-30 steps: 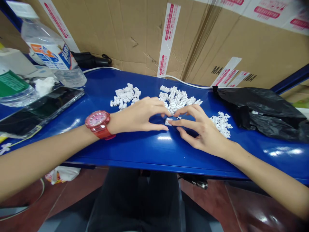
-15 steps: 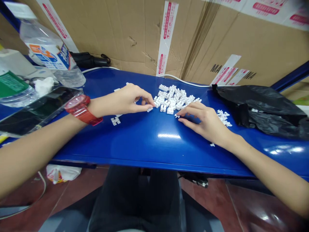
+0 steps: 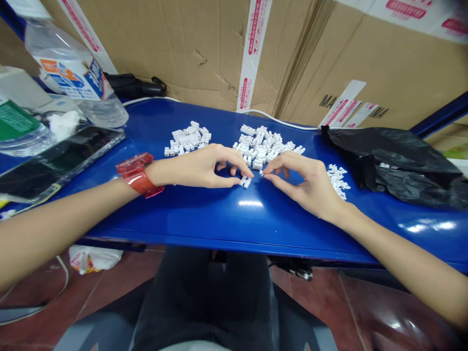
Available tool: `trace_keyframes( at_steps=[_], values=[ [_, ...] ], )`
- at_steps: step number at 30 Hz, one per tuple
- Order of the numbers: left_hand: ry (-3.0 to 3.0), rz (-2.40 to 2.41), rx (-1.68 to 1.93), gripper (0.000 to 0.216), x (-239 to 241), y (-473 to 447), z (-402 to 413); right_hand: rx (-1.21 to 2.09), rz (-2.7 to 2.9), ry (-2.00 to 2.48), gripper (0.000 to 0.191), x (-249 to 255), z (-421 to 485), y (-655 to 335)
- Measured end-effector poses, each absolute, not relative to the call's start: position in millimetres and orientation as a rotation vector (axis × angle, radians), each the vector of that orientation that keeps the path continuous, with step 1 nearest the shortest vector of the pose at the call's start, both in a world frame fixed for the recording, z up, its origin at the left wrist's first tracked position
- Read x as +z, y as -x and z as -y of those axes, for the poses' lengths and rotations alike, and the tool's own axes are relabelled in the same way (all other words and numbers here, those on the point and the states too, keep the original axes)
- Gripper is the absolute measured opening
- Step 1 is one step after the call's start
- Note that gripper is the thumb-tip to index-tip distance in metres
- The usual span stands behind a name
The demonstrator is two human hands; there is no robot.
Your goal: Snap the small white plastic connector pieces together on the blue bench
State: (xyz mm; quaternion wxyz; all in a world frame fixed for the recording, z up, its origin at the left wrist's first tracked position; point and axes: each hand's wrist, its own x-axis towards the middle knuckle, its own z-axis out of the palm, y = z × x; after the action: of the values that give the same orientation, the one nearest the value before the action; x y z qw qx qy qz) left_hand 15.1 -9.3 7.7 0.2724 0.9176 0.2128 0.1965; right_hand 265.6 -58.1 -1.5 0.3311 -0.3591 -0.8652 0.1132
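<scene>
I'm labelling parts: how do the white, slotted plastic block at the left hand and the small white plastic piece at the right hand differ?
The white, slotted plastic block at the left hand looks larger than the small white plastic piece at the right hand. The block shows dark openings; on the piece, none can be made out. Both are white and at fingertips.

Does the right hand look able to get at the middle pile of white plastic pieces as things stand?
Likely yes: the right hand is close beside the middle pile, with nothing visible between, though it seems to pinch a small white piece.
</scene>
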Motion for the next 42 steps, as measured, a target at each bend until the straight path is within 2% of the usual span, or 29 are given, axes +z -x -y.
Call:
trace_keyframes(
  at_steps=[8, 18, 24, 27, 30, 34, 35, 42],
  values=[
    [-2.455, -0.639, 0.641, 0.022, -1.8, -26.5, 16.6, 0.405, 2.228, 0.912, 0.012, -4.0, 61.0, -259.2],
    [-2.442, -0.658, 0.651, 0.020, -3.4, -29.0, 17.8, 0.270, 2.342, 0.789, 0.014, -6.4, 60.3, -256.1],
    [-2.456, -0.650, 0.664, 0.025, -4.4, -28.1, 16.6, 0.314, 2.437, 0.809, 0.017, 1.1, 58.6, -261.7],
    [-2.471, -0.642, 0.669, 0.028, -3.9, -28.2, 17.5, 0.100, 2.443, 1.043, 0.027, 19.5, 43.8, -297.6],
    [-2.477, -0.644, 0.652, 0.030, -3.6, -28.4, 19.0, -0.226, 2.331, 1.602, 0.045, 41.7, 24.7, -353.2],
    [-2.466, -0.667, 0.652, 0.027, -4.9, -27.9, 19.4, -0.036, 2.303, 2.065, 0.010, 50.5, 10.2, -396.4],
    [-2.468, -0.669, 0.652, 0.026, -5.3, -27.8, 19.2, 0.010, 2.316, 2.104, 0.007, 48.0, 8.9, -397.1],
    [-2.531, -0.632, 0.684, 0.019, -4.1, -28.1, 19.0, -0.007, 2.345, 2.007, 0.013, 29.3, 10.0, -366.2]
  ],
)
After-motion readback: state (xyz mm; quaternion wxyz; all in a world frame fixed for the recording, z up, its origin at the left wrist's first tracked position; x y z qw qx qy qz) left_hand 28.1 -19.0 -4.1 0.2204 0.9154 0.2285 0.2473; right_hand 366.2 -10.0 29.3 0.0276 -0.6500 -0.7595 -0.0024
